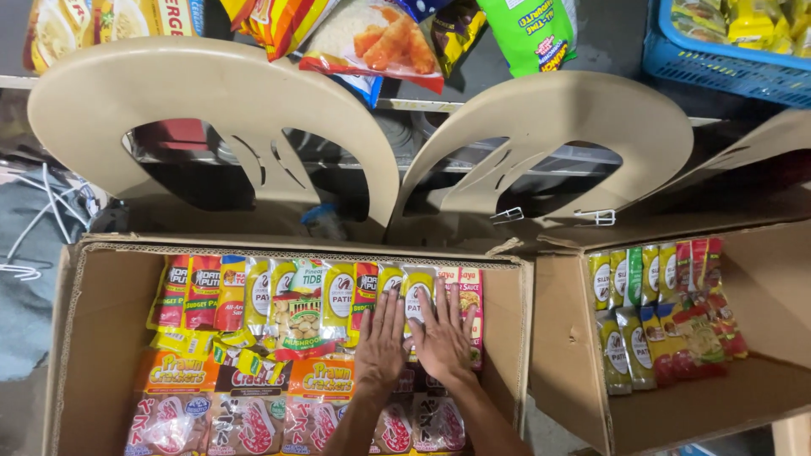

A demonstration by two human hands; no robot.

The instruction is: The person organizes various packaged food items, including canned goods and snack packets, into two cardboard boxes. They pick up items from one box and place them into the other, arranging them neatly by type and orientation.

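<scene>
Both my hands lie flat, palms down, side by side in a large cardboard box point(93, 338). My left hand point(381, 342) and my right hand point(442, 338) press on a row of small yellow and red sauce sachets point(342, 291) standing along the box's far side. Fingers are spread; neither hand grips anything. Below the sachets lie orange cracker packs point(177, 373) and red-and-white snack packs point(245, 426) at the near side.
A second cardboard box point(760, 388) at the right holds green, yellow and red sachets point(667, 312). Two beige plastic chair backs point(211, 93) stand behind the boxes. Snack bags point(376, 38) hang above, and a blue basket point(726, 63) sits top right.
</scene>
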